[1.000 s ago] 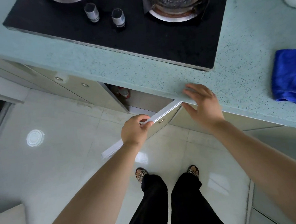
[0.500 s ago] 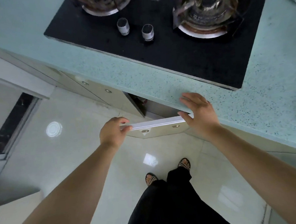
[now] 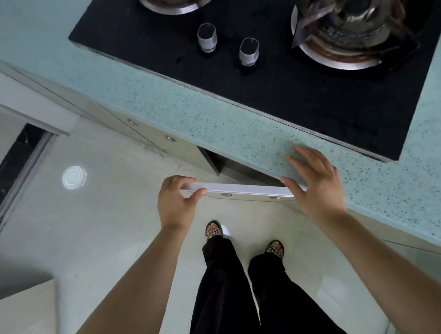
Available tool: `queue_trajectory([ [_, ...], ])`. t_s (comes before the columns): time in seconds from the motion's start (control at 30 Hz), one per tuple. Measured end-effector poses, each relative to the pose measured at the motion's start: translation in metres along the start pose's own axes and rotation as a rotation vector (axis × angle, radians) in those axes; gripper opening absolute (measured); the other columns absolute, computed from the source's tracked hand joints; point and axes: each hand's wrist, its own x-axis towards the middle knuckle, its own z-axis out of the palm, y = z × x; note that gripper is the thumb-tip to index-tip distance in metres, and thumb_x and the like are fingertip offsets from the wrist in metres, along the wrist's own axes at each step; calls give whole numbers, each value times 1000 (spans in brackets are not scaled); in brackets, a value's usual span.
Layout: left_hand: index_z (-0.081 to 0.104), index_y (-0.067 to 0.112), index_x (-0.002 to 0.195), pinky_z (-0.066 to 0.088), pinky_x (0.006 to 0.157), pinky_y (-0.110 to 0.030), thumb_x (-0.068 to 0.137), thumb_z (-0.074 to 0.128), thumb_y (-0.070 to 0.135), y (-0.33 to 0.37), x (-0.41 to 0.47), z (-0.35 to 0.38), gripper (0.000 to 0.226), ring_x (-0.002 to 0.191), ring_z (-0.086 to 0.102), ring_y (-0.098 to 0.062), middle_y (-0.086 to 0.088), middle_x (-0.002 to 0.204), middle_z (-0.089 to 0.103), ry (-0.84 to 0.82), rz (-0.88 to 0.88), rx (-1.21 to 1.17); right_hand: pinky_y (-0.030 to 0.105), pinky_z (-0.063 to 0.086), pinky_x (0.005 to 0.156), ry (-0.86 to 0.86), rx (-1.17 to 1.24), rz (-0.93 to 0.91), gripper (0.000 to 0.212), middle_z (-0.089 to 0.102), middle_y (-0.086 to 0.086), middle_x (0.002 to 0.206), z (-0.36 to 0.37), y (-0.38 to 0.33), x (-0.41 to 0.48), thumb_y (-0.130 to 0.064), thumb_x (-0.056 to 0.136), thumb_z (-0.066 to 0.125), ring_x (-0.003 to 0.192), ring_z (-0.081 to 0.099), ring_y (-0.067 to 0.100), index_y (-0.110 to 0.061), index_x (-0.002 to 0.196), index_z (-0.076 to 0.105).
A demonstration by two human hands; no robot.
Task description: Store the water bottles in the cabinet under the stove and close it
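Two hands on: my left hand (image 3: pixel 176 203) pinches the top edge of the cabinet door (image 3: pixel 241 188); my right hand (image 3: pixel 316 186), fingers spread over the countertop (image 3: pixel 211 126) lip, thumb touching the door.

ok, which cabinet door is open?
The door under the stove, swung out from the cabinet front; the left hand grips its free end. The doors to its left sit flush.

no readable text anywhere, no label, brand, number or sign legible on the stove (image 3: pixel 274 91), knobs (image 3: pixel 207 38), countertop (image 3: pixel 211 123) or cabinet door (image 3: pixel 244 189)
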Motion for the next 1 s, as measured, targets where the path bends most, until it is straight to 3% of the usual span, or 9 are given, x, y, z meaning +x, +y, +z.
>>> queue_trajectory([
  [0.07,65,22,99,50,85,-37,65,82,24,7,15,1,38,96,56,-13,7,104,54,13,-60,-85,41,37,96,16,-5,7,41,51,1,138,2,-2,-1,-37,85,56,130,40,20,-16,120,61],
  [0.2,57,22,115,50,85,-32,61,86,27,16,38,0,62,98,56,-12,6,113,47,-32,-206,-204,43,37,102,97,-14,35,39,50,1,139,11,-9,-4,-34,88,55,131,42,22,-14,121,60],
  [0.37,54,22,114,51,84,-35,58,88,28,16,61,2,66,96,58,-13,1,111,53,-97,-166,-226,43,38,101,136,-106,25,40,49,2,139,19,-10,-8,-35,91,49,131,41,24,-14,124,57],
  [0.67,52,12,114,48,80,-29,57,88,30,22,77,13,69,99,58,-14,3,116,56,-59,-153,-281,42,38,100,185,-215,53,40,49,2,139,25,-12,-11,-36,92,49,131,40,24,-19,129,52],
  [0.8,51,15,108,52,86,-37,56,88,33,22,78,18,67,98,57,-10,4,109,57,-41,-176,-320,40,38,99,197,-212,48,40,50,3,138,25,-10,-12,-37,92,47,130,40,23,-19,128,53],
  [0.9,49,19,106,50,89,-34,59,87,32,19,72,21,62,101,55,-9,3,111,57,-26,-155,-357,40,38,98,221,-212,39,40,52,3,137,27,-8,-12,-37,92,47,130,40,22,-19,127,54],
  [1.0,49,15,116,48,91,-31,65,83,30,15,63,23,63,105,52,-9,5,118,52,-23,-111,-367,42,41,97,236,-243,25,39,52,3,137,30,-7,-13,-37,93,47,129,42,23,-19,126,56],
])
